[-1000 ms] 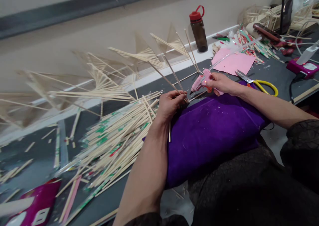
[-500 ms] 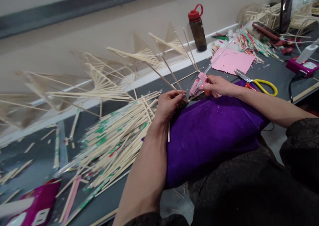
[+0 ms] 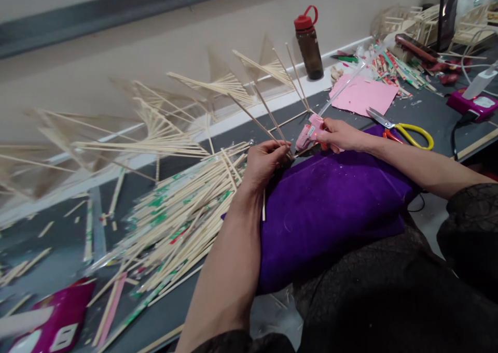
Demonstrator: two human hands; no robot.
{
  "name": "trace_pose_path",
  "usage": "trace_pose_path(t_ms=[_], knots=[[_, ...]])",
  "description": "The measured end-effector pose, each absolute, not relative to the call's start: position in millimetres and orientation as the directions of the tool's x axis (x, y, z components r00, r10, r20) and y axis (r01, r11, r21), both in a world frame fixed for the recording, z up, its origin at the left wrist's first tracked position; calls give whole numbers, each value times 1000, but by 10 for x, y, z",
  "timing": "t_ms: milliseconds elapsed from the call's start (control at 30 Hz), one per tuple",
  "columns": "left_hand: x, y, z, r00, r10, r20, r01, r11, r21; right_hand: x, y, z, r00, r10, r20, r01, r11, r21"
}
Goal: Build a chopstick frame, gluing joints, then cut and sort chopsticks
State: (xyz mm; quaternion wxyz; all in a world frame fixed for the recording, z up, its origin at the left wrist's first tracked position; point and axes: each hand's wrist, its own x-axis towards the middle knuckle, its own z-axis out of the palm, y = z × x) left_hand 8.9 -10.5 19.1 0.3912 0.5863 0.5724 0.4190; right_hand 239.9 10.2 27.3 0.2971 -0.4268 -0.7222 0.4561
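My right hand (image 3: 337, 134) is wrapped round a pink hot glue gun (image 3: 308, 132), with a long clear glue stick (image 3: 344, 86) standing out of its back. The gun's nozzle points down and left, close to the fingertips of my left hand (image 3: 268, 158). That hand pinches thin wooden sticks (image 3: 254, 118) near their lower ends, where they come together; the sticks slant up and left. Whether the nozzle touches the joint, I cannot tell. A purple cloth (image 3: 330, 208) lies below both hands, over the lap and table edge.
Loose chopsticks and wrappers (image 3: 182, 213) are heaped at the left. Fanned stick structures (image 3: 155, 130) stand along the wall. A brown bottle (image 3: 310, 47) with a red lid is at the back. Yellow-handled scissors (image 3: 412, 132) and a pink sheet (image 3: 361, 95) lie to the right.
Almost nothing differs. Both hands, the glue gun and the sticks keep their places, apart from a very slight shift of the view.
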Motion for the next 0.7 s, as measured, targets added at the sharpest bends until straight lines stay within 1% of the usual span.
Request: trace_pose_path(t_ms=[167, 367, 533, 700], knots=[[82, -100, 184, -2, 999, 38, 334, -35, 942, 2476, 127, 309, -438, 898, 42, 322, 200, -925], [65, -87, 160, 26, 999, 31, 352, -38, 935, 2568, 138, 365, -384, 921, 64, 207, 153, -966], [60, -93, 159, 31, 999, 14, 377, -25, 926, 2554, 113, 362, -378, 925, 34, 199, 117, -973], [69, -100, 168, 29, 1000, 4, 366, -14, 931, 2544, 119, 335, -378, 925, 34, 202, 119, -972]])
